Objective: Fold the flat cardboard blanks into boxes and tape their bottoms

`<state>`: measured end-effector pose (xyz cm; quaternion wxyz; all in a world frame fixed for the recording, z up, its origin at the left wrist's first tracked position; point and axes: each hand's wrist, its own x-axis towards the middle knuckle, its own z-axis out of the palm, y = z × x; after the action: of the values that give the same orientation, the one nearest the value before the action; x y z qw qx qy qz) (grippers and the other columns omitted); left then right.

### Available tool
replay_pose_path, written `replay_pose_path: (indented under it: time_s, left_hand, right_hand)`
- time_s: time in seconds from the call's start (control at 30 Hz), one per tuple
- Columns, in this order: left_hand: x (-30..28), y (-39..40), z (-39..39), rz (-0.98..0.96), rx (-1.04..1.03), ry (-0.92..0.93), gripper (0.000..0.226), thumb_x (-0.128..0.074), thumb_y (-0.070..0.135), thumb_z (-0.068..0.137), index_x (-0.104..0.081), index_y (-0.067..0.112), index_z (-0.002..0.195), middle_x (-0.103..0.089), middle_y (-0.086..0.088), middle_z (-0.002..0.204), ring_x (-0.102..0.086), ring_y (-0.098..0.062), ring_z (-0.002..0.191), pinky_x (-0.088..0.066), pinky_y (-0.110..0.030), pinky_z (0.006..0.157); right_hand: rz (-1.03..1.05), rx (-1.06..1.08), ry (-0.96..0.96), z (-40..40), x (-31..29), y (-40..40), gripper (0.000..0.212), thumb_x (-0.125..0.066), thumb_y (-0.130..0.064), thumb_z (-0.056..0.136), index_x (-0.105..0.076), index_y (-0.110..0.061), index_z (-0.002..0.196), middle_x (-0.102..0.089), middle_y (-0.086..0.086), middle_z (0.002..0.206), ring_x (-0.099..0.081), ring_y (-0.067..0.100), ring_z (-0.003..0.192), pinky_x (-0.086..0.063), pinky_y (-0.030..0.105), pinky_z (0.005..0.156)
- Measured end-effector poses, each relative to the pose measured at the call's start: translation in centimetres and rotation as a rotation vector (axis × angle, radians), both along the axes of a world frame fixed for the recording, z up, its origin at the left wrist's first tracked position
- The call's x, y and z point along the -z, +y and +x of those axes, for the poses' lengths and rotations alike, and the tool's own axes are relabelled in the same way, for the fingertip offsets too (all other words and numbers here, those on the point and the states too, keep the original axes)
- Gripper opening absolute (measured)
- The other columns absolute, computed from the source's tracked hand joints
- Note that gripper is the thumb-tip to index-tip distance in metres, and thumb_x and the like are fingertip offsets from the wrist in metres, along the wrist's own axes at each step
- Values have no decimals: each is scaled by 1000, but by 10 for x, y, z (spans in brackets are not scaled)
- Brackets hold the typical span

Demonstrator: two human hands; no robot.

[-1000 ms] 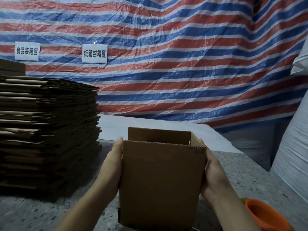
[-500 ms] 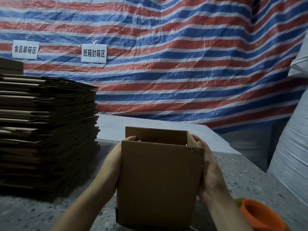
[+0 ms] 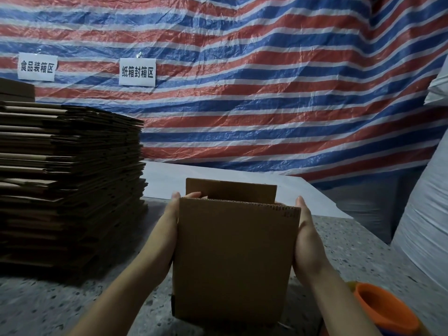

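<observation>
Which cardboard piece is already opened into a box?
The box held between left hand and right hand; the blanks at left lie stacked flat.

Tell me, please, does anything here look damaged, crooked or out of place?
Nothing stands out. The brown cardboard box stands upright on the speckled grey table between the left hand and right hand, undamaged. The tall stack of flat cardboard blanks lies slightly uneven at its edges.

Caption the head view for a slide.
Both hands hold an opened box upright beside the blanks.
</observation>
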<state>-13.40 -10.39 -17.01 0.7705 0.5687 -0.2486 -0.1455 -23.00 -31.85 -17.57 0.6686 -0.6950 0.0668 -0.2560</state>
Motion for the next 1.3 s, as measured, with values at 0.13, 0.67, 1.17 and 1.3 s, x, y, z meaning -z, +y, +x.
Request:
replay_pose_path:
  time_s: [0.13,0.67,1.17,1.3]
  left_hand:
    - [-5,15,1,90,150,-178,107,-40,102,52,-54,34,133,-67,7,128,-61,-15,122,-39,-49,111]
    - [-2,4,15,111,-82,-196,38,-66,64,70,-77,39,96,-76,4,98,-72,-17,95,-52,-33,82]
    - [-11,4,22,51,-52,-121,75,-65,14,92,-29,52,147,-49,16,122,-65,-10,102,-56,-20,65]
    - [-13,6,21,69,-20,-233,60,-60,4,93,-49,48,132,-54,23,124,-67,-1,101,-56,-21,70]
  right_hand:
    - [-152,-75,19,-6,1,-4,89,-20,-103,66,-68,-49,118,-73,-9,120,-65,8,118,-47,36,102]
    - [-183,-77,82,-12,-16,0,52,-52,-65,85,-71,-23,109,-75,1,102,-71,16,97,-54,32,84]
    - [95,-122,60,-3,-19,-8,62,-63,-16,97,-39,-47,146,-60,5,133,-73,27,100,-61,37,77]
    - [133,-196,37,-3,-20,-8,55,-64,-13,93,-50,-49,132,-65,10,125,-73,31,99,-61,37,74]
